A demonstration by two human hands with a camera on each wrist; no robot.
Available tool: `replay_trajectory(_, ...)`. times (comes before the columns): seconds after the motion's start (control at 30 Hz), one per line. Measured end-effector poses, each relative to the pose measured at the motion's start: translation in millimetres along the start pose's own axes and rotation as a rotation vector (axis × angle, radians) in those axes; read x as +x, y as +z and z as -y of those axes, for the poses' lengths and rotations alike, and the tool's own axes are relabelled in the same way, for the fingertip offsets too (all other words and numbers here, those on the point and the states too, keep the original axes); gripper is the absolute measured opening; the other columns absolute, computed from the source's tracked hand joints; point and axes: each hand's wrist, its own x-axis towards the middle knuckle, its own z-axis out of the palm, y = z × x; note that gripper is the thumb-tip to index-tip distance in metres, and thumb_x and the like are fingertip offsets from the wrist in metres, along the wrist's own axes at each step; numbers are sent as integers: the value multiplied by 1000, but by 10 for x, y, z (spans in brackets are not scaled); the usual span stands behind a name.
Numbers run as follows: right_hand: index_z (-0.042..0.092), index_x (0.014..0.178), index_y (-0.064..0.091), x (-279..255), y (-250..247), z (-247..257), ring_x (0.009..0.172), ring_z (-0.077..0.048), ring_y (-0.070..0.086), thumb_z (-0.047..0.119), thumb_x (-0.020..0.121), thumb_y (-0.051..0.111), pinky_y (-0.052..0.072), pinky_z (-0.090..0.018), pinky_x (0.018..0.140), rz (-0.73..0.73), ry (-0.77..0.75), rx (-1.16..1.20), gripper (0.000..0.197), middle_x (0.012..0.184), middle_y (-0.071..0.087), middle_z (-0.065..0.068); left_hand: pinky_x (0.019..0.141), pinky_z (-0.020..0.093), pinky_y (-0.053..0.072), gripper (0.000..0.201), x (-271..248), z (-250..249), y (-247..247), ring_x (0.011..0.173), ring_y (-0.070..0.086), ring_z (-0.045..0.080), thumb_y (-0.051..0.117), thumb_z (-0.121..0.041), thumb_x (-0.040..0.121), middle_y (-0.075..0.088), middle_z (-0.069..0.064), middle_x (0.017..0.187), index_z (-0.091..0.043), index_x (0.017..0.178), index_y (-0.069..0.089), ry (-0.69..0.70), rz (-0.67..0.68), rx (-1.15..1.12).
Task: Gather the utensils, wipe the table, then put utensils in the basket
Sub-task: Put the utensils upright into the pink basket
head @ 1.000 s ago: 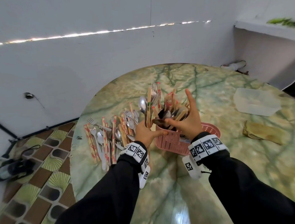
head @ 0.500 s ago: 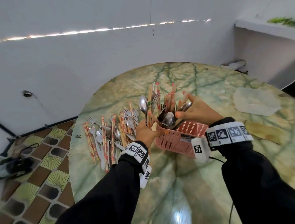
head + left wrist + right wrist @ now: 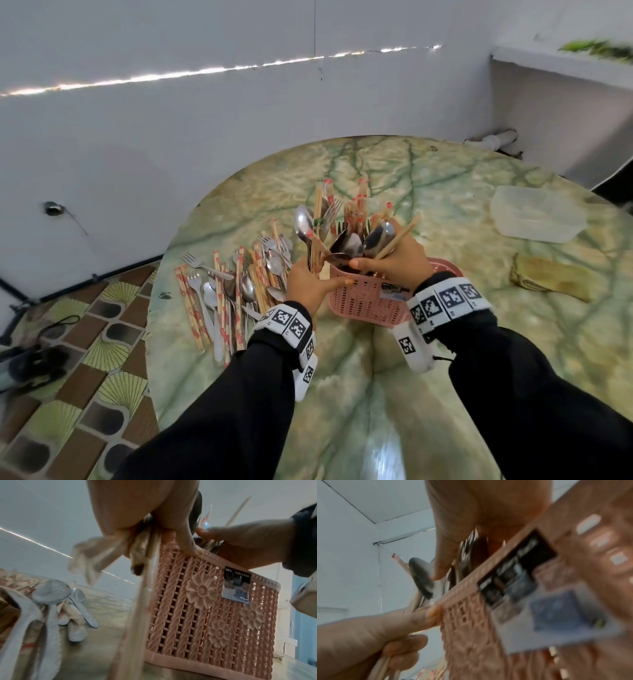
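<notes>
Left hand (image 3: 308, 279) gripping utensil bundle (image 3: 320, 219), right hand (image 3: 397, 258) clutching spoons (image 3: 363, 240) over pink basket (image 3: 363, 303)

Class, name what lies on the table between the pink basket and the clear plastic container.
Nothing: in the head view, only bare green marbled table separates the pink basket from the clear plastic container.

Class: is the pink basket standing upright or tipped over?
Upright. The pink basket sits base down on the table, spoons and chopsticks poking up.
</notes>
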Motion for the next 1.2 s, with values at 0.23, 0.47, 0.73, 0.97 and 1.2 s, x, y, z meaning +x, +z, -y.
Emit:
replay_trajectory(0.23,29,145,21,-112,-544,-281,128,-22,45,43,58,84,23,-49,113,290,212,-266,108,141,46,1,71,24,42,21,-66,-33,-254,68,51,9,72,-8,76,52,-5,75,-14,77,52,16,-130,-25)
replay_trajectory(0.47,11,138,39,-288,-546,-546,117,-22,47,21,69,81,35,-26,94,264,121,-236,81,131,48,-9,33,16,30,36,-163,-643,-535,32,31,4,54,-3,89,37,-8,43,-18,62,36,214,-285,-481)
replay_trajectory(0.73,11,135,43,-321,-472,-633,114,-24,50,36,65,80,37,-29,94,176,32,-292,83,126,53,-11,38,18,37,28,-645,-1259,275,38,37,6,52,-16,90,40,-6,47,-17,64,42,447,92,-478)
replay_trajectory(0.97,15,137,39,-373,-503,-630,115,-23,43,40,69,77,33,-28,95,180,8,-325,81,127,50,-7,51,35,28,33,-406,-1250,857,53,29,20,66,-37,76,32,-4,55,-30,58,39,470,-39,-360)
replay_trajectory(1.2,16,139,35,-373,-513,-654,118,-22,41,41,73,74,31,-29,99,199,-14,-334,81,131,46,-6,53,14,33,37,-300,-1098,1089,49,39,0,67,-21,83,41,-13,52,-26,63,37,542,-122,-88)
